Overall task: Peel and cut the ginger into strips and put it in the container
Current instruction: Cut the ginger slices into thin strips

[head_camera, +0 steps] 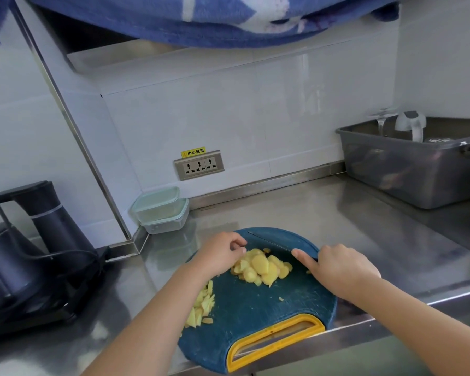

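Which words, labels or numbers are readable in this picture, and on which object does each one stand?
"小心触电": on the yellow sticker, stuck to the wall just above the socket panel, with a small warning triangle to the left of the words.
Nothing else can be read: the stacked containers, cutting board and grey tub show no text.
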